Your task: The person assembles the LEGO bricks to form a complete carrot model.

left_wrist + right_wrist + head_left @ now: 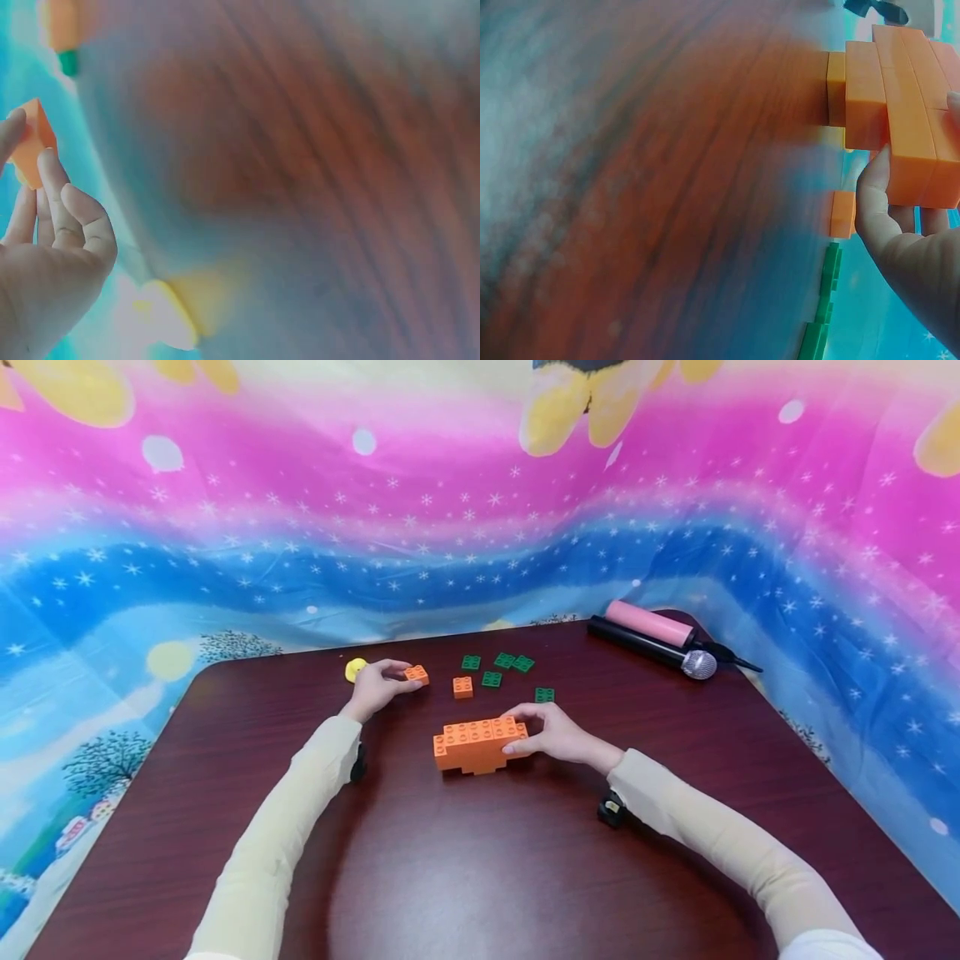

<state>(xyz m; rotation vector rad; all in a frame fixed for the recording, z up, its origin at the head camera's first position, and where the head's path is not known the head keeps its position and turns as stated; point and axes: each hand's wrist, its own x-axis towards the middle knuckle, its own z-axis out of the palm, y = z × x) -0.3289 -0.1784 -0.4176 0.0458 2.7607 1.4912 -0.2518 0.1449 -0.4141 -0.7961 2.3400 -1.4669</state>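
1. Stack [474, 745]: orange, stepped, built of studded bricks; seen on the near-middle part of the table [420, 877]. The top layer is shorter than the layer beneath, and a narrower foot shows at the bottom. The stack is taken as landmark.
2. Right hand [551, 733]: placed at the right end of the stack. That end is clamped between thumb and fingers; the same hold is seen in the right wrist view.
3. Left hand [378, 689]: extended beyond the stack, to its left. An orange brick [416, 675] is pinched between thumb and fingertips. Whether the brick is clear of the table cannot be told.
4. Loose orange brick [462, 687]: located just beyond the stack, studs up, touched by neither hand.
5. Green bricks [491, 679]: five counted, all beyond the stack. Four are grouped behind its middle and right part, two of these close together; the fifth is found nearer, just past the right hand.
6. Yellow object [356, 670]: beyond the stack and far to its left, partly hidden by the left hand.
7. Microphone [648, 645] and pink cylinder [651, 623]: laid side by side, well beyond the stack to its right.
8. Printed cloth [450, 560]: hung behind the table, beyond the stack.
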